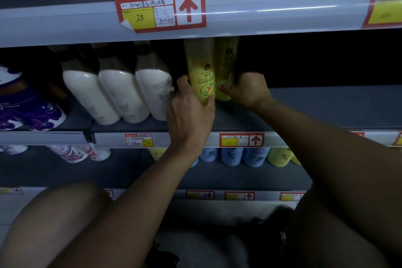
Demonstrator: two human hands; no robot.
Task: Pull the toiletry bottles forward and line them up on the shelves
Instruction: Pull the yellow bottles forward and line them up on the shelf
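Left hand [191, 113] wraps the lower body of the front yellow bottle [202, 72], thumb on its left side, fingers curled round the right side and base. Bottle stands upright on the middle shelf [326, 109], set back from the shelf's front edge, its top hidden behind the rail of the shelf above. Right hand [245, 89] grips a second yellow bottle [226, 65], just right of the first and slightly behind it, touching or nearly touching; thumb presses low on its front, fingers go round the far side and are out of sight. Both forearms reach in from the bottom of the view.

Left of the left hand, three white bottles with dark caps [121, 85] stand side by side in a row, the nearest one just beside the left hand's thumb. Further left, a round tub with purple flower print [28, 113] sits at the shelf's left end. Right of the right hand the shelf runs dark and bare grey.

Red price tag with yellow patch and up arrow [161, 11] sticks on the upper shelf rail; its lower left corner peels. A smaller red tag [241, 139] sits on the middle shelf rail below the hands. Lower shelf holds blue bottles [230, 156] and light green bottles [279, 156], with floral white bottles [80, 153] to the left. Lighting is dim.
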